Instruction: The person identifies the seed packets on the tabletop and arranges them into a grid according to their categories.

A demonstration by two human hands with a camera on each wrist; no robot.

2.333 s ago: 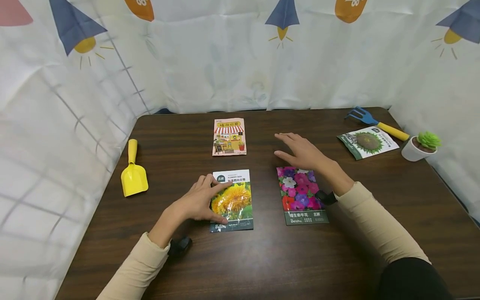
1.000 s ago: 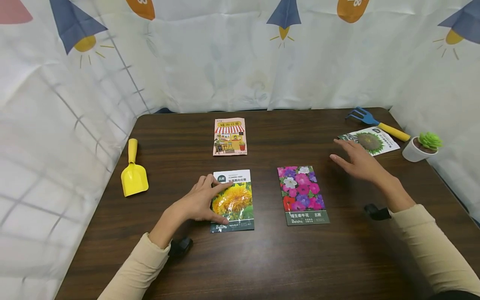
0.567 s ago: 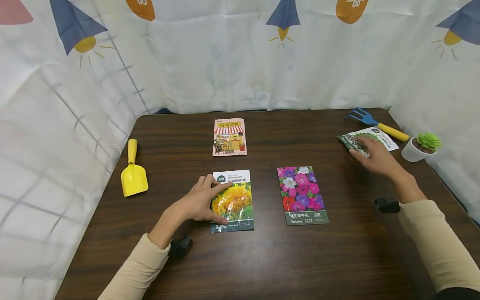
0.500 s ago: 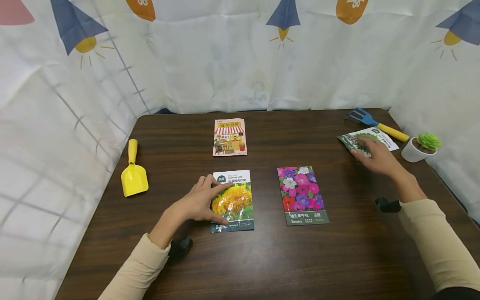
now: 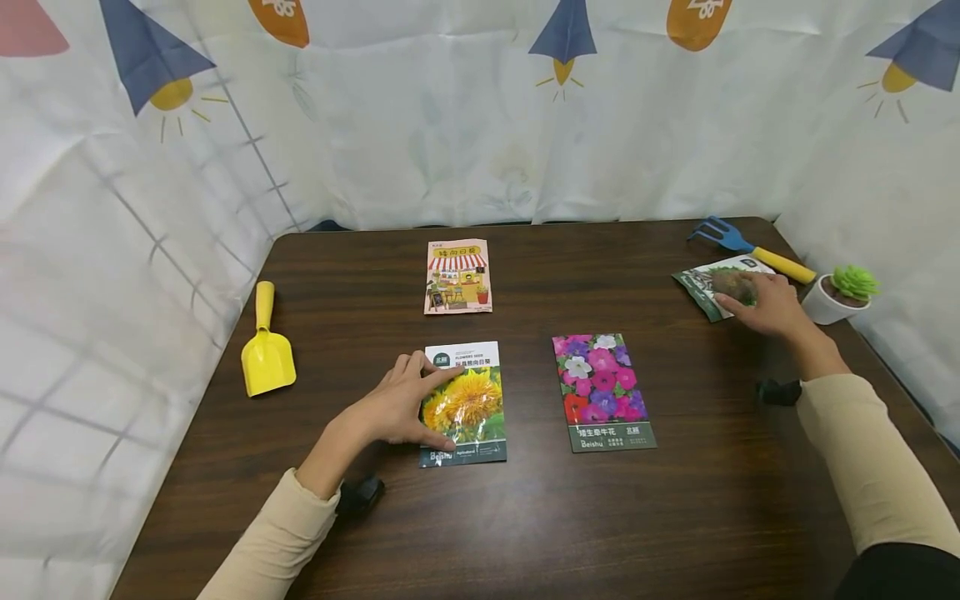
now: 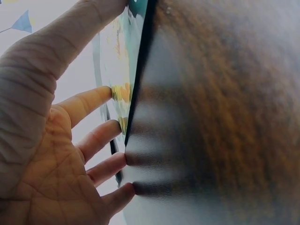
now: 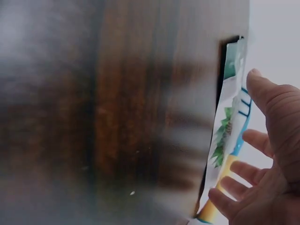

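Observation:
My left hand (image 5: 401, 406) lies flat with straight fingers on the left half of a yellow sunflower seed packet (image 5: 472, 400). In the left wrist view the fingertips (image 6: 117, 126) touch that packet's edge (image 6: 125, 61). My right hand (image 5: 765, 302) is stretched to the far right, its fingers laid on a dark green sunflower packet (image 5: 701, 285). In the right wrist view that hand (image 7: 267, 183) is spread, with thumb and fingers beside the green packet (image 7: 229, 112). A pink and purple flower packet (image 5: 603, 390) lies untouched between my hands.
A shop-picture packet (image 5: 457, 276) lies further back on the dark wooden table (image 5: 525, 517). A yellow trowel (image 5: 266, 350) sits at the left edge. A blue hand rake (image 5: 746, 248) and a small potted plant (image 5: 840, 292) stand by my right hand. Patterned cloth walls surround the table.
My right hand moved from above the flower packet rightward and came down on the green packet. The left hand stayed on the sunflower packet.

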